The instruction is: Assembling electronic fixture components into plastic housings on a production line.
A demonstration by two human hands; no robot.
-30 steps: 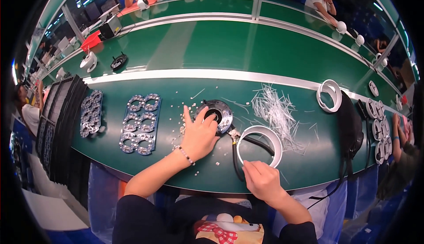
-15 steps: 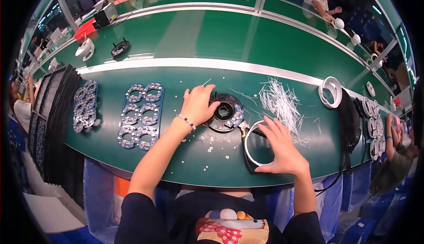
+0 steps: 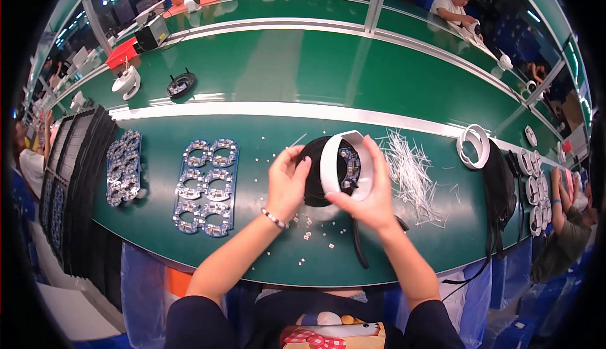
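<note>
Above the middle of the green workbench [image 3: 271, 262], the left hand [image 3: 286, 182] grips a black round housing [image 3: 311, 188] at its left edge, while the right hand [image 3: 372, 197] holds a white plastic ring [image 3: 330, 169], thumb on its near edge and fingers along its right wall. Holding each part by the outside seems to leave the middle unobstructed: a blue circuit board [image 3: 349, 165] shows through the ring's opening. The ring overlaps the housing in this view, but whether they touch cannot be told. Black-handled pliers [image 3: 358, 245] lie just beneath the right hand, perhaps parked there for easy reach. Thin white strips [image 3: 407, 178] are heaped to the right, and small white chips [image 3: 307, 235] lie scattered nearer, apparently loose offcuts. To the left, a six-board circuit panel [image 3: 206, 187] lies flat beside a stack of similar panels [image 3: 123, 175], probably kept apart from the debris.
</note>
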